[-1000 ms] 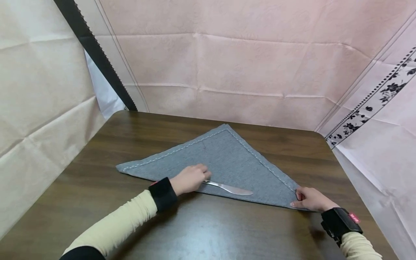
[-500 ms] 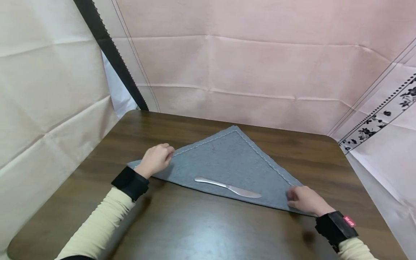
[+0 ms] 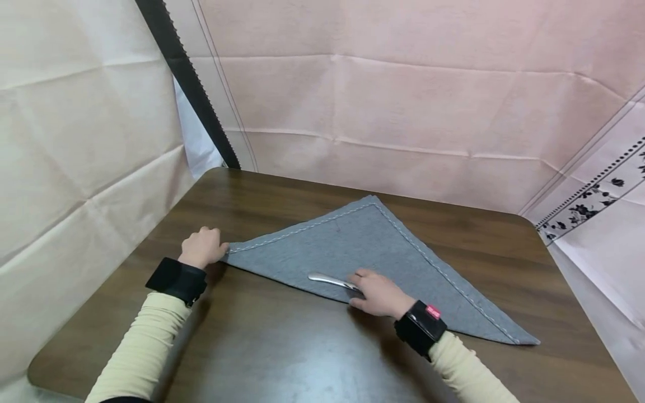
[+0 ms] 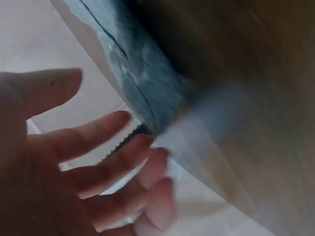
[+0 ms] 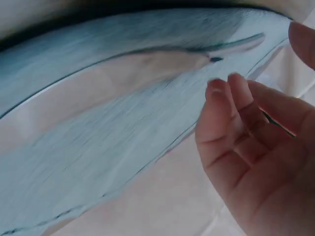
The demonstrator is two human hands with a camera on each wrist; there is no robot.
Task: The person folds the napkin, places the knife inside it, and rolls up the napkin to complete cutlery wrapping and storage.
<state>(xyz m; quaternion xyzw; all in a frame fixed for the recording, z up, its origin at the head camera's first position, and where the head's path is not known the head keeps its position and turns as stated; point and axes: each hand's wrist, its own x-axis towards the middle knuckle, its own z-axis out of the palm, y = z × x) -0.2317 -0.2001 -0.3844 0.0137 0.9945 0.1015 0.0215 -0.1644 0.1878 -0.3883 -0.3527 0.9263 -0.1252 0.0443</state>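
A grey-blue cloth (image 3: 302,246) with white stitching along two sides lies as a triangle on the table. On it rests a metal table knife (image 3: 327,279); in the head view its blade is hidden behind my right hand (image 3: 380,294). The right wrist view shows the whole hand just off the knife (image 5: 142,73), thumb and fingers apart with nothing between them. My left hand (image 3: 201,248) is at the cloth's left corner. In the left wrist view its fingers are spread beside the corner (image 4: 147,83), not gripping it; whether they touch it I cannot tell.
The brown wooden table (image 3: 272,347) has rounded corners. Pale pink patterned sheeting (image 3: 383,112) hangs behind it and cream sheeting (image 3: 75,184) on the left. A black strip (image 3: 191,89) slants down to the table's back left corner.
My left hand let go of the knife handle and moved left to the cloth's left corner. My right hand left the cloth's right corner and moved left over the knife. The view shifted slightly.
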